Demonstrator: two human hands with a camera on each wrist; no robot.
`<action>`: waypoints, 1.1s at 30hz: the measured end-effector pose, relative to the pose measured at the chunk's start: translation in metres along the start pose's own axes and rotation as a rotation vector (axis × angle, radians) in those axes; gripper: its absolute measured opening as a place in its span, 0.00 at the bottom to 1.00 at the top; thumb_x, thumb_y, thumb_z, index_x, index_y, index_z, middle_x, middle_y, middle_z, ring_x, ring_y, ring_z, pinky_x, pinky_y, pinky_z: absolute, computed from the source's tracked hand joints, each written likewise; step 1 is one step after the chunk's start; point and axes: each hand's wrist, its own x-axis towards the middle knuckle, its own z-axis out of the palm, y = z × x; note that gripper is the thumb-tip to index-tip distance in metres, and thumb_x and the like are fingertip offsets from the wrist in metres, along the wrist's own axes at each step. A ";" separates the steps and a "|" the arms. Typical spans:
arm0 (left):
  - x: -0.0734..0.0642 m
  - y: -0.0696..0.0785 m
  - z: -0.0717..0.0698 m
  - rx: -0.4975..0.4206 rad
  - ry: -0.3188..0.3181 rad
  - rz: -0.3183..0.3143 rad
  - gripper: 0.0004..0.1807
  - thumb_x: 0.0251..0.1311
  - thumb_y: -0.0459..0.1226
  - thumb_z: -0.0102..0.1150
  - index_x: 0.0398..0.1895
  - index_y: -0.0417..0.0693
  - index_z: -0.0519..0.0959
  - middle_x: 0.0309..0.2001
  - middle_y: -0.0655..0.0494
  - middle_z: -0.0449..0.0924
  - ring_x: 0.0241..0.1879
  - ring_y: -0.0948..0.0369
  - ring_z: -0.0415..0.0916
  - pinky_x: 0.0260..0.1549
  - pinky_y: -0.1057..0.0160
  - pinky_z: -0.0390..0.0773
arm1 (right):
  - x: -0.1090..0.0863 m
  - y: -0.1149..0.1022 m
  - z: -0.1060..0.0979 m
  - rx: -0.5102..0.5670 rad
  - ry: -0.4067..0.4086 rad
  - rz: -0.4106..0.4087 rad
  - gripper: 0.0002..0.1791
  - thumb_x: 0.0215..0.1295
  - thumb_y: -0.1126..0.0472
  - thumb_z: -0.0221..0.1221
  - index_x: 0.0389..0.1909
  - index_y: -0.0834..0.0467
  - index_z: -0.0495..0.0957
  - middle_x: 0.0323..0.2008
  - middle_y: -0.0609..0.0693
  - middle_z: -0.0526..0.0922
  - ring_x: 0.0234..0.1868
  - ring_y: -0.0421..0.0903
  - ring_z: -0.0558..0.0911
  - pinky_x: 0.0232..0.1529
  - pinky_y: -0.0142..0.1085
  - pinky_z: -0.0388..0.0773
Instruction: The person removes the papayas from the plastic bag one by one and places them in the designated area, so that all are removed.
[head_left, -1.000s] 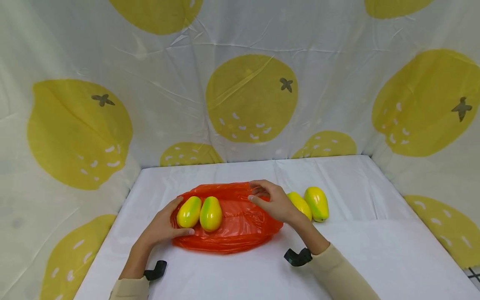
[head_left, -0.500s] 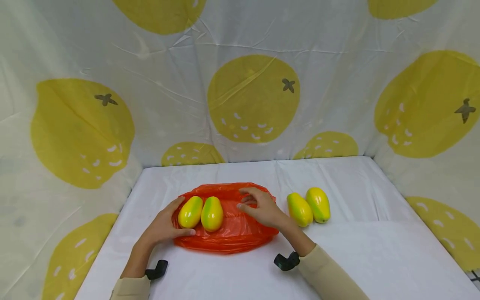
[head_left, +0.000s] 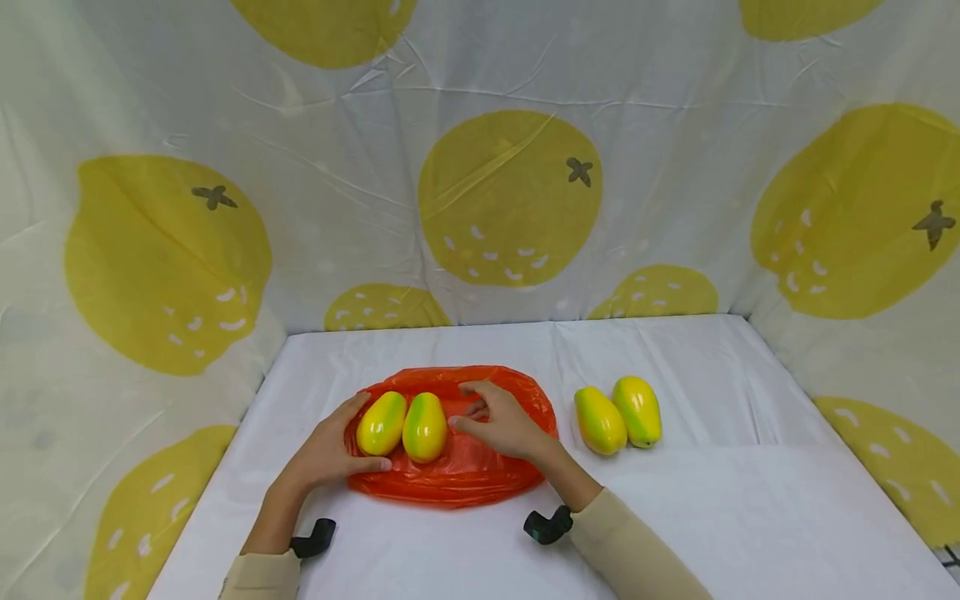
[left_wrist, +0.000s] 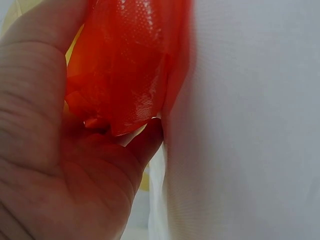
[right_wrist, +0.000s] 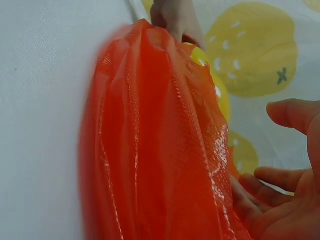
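A red plastic bag (head_left: 450, 490) lies spread with its mouth facing up. Two glossy yellow-green papayas, a left papaya (head_left: 380, 423) and a right papaya (head_left: 424, 428), sit side by side in its left half. My left hand (head_left: 326, 446) holds the bag's left end, thumb along the front rim and fingers at the back. The left wrist view shows the red plastic (left_wrist: 125, 75) between thumb and fingers. Over the bag's right half, my right hand (head_left: 498, 423) has loosely bent, parted fingers with nothing between them, its thumb tip close to the right papaya.
Two more papayas, a nearer one (head_left: 600, 421) and a farther one (head_left: 638, 411), rest together to the right of the bag. Beneath everything is a white-covered table (head_left: 750, 500). Lemon-printed cloth (head_left: 667, 183) walls it in at the back and sides.
My right hand has moved left across the bag, from its right rim towards the right papaya. That uncovers the nearer papaya outside the bag. My left hand keeps its place.
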 end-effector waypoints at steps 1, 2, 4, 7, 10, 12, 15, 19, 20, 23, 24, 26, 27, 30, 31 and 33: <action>0.000 0.000 0.000 0.002 0.000 -0.001 0.67 0.40 0.63 0.79 0.82 0.49 0.55 0.79 0.41 0.58 0.75 0.38 0.59 0.64 0.31 0.72 | 0.001 -0.001 0.002 -0.013 0.001 0.010 0.39 0.68 0.40 0.64 0.74 0.54 0.66 0.69 0.49 0.73 0.58 0.47 0.80 0.57 0.43 0.85; 0.000 0.001 0.000 0.002 0.000 -0.002 0.67 0.40 0.63 0.79 0.82 0.49 0.55 0.79 0.41 0.58 0.75 0.38 0.59 0.64 0.31 0.72 | 0.003 -0.002 0.004 -0.024 -0.001 0.018 0.41 0.67 0.39 0.65 0.74 0.54 0.66 0.69 0.49 0.73 0.58 0.46 0.80 0.56 0.42 0.85; 0.000 0.001 -0.001 0.002 -0.001 -0.002 0.67 0.40 0.63 0.79 0.82 0.49 0.55 0.79 0.41 0.58 0.75 0.38 0.59 0.64 0.31 0.72 | 0.005 -0.002 0.009 -0.043 -0.002 0.036 0.42 0.65 0.37 0.65 0.74 0.53 0.66 0.69 0.49 0.73 0.57 0.46 0.80 0.55 0.41 0.85; 0.000 0.001 -0.001 0.003 0.003 0.001 0.67 0.40 0.63 0.79 0.82 0.50 0.55 0.79 0.42 0.58 0.75 0.38 0.60 0.64 0.32 0.73 | 0.009 -0.003 0.017 -0.061 -0.011 0.067 0.45 0.63 0.35 0.66 0.74 0.53 0.66 0.67 0.50 0.75 0.57 0.46 0.79 0.53 0.41 0.85; 0.000 0.000 -0.001 0.006 0.003 0.012 0.67 0.40 0.64 0.79 0.82 0.50 0.55 0.79 0.42 0.59 0.75 0.38 0.60 0.62 0.32 0.74 | 0.011 -0.005 0.025 -0.078 -0.022 0.111 0.48 0.60 0.32 0.66 0.75 0.53 0.65 0.64 0.51 0.75 0.56 0.45 0.78 0.52 0.41 0.85; 0.000 0.001 -0.001 0.004 0.002 0.011 0.67 0.39 0.64 0.79 0.81 0.50 0.55 0.78 0.42 0.59 0.75 0.38 0.61 0.62 0.32 0.75 | 0.012 -0.007 0.029 -0.100 -0.025 0.140 0.50 0.59 0.30 0.66 0.75 0.52 0.63 0.64 0.51 0.76 0.56 0.46 0.78 0.53 0.43 0.85; 0.000 0.000 -0.001 0.006 -0.004 0.009 0.67 0.39 0.64 0.79 0.82 0.50 0.55 0.78 0.42 0.59 0.75 0.38 0.61 0.61 0.33 0.76 | 0.013 -0.009 0.036 -0.129 -0.023 0.164 0.53 0.57 0.28 0.66 0.76 0.53 0.62 0.65 0.51 0.75 0.58 0.47 0.77 0.55 0.46 0.85; 0.000 0.000 -0.001 0.011 -0.003 0.010 0.67 0.40 0.64 0.79 0.82 0.50 0.55 0.79 0.42 0.59 0.75 0.38 0.60 0.63 0.32 0.74 | 0.014 -0.010 0.043 -0.156 -0.017 0.173 0.56 0.55 0.26 0.66 0.76 0.55 0.61 0.67 0.51 0.74 0.60 0.47 0.76 0.59 0.48 0.83; 0.001 0.000 -0.001 0.013 -0.003 0.013 0.66 0.41 0.63 0.79 0.82 0.49 0.55 0.79 0.41 0.59 0.75 0.38 0.60 0.63 0.32 0.74 | 0.014 -0.009 0.044 -0.156 -0.017 0.174 0.56 0.55 0.25 0.65 0.76 0.55 0.61 0.66 0.51 0.74 0.59 0.47 0.77 0.59 0.48 0.83; 0.001 0.000 0.000 0.015 -0.002 0.014 0.66 0.41 0.63 0.78 0.81 0.50 0.55 0.78 0.42 0.59 0.75 0.38 0.60 0.63 0.32 0.74 | 0.015 -0.008 0.046 -0.148 -0.009 0.177 0.57 0.54 0.25 0.66 0.75 0.55 0.62 0.65 0.50 0.75 0.58 0.47 0.77 0.58 0.47 0.84; 0.001 -0.001 0.000 0.015 -0.002 0.016 0.66 0.41 0.64 0.78 0.81 0.50 0.56 0.78 0.42 0.59 0.75 0.38 0.61 0.63 0.32 0.74 | 0.016 -0.008 0.046 -0.145 -0.008 0.177 0.56 0.53 0.25 0.66 0.75 0.55 0.63 0.64 0.50 0.75 0.58 0.46 0.77 0.57 0.47 0.84; 0.001 -0.001 0.000 0.016 -0.002 0.019 0.66 0.41 0.64 0.78 0.81 0.50 0.56 0.78 0.42 0.60 0.75 0.38 0.61 0.63 0.32 0.74 | 0.017 -0.007 0.047 -0.144 -0.008 0.171 0.55 0.53 0.25 0.66 0.73 0.54 0.65 0.62 0.49 0.77 0.56 0.45 0.78 0.56 0.46 0.85; 0.001 -0.001 0.000 0.015 0.000 0.018 0.66 0.41 0.64 0.78 0.81 0.50 0.56 0.78 0.42 0.60 0.75 0.38 0.61 0.63 0.32 0.74 | 0.018 -0.007 0.047 -0.142 -0.009 0.167 0.54 0.53 0.25 0.66 0.72 0.54 0.65 0.61 0.48 0.77 0.55 0.45 0.78 0.55 0.45 0.85; 0.000 -0.001 0.001 0.010 0.004 0.023 0.66 0.41 0.63 0.79 0.81 0.50 0.56 0.78 0.42 0.60 0.75 0.38 0.61 0.63 0.32 0.73 | 0.019 -0.006 0.049 -0.138 -0.009 0.147 0.49 0.53 0.25 0.67 0.68 0.51 0.69 0.56 0.45 0.79 0.51 0.42 0.79 0.54 0.42 0.85; 0.000 -0.001 0.001 0.013 0.006 0.027 0.66 0.41 0.63 0.79 0.81 0.49 0.56 0.78 0.42 0.60 0.74 0.38 0.61 0.63 0.31 0.73 | 0.019 -0.006 0.050 -0.133 -0.008 0.138 0.47 0.53 0.26 0.68 0.67 0.50 0.70 0.54 0.44 0.80 0.50 0.41 0.79 0.53 0.41 0.85; -0.001 -0.002 0.001 0.015 0.004 0.027 0.66 0.42 0.63 0.79 0.81 0.49 0.56 0.78 0.41 0.60 0.74 0.38 0.61 0.63 0.31 0.73 | 0.019 -0.006 0.052 -0.125 -0.014 0.123 0.44 0.53 0.27 0.68 0.64 0.49 0.72 0.52 0.42 0.80 0.48 0.39 0.79 0.52 0.39 0.84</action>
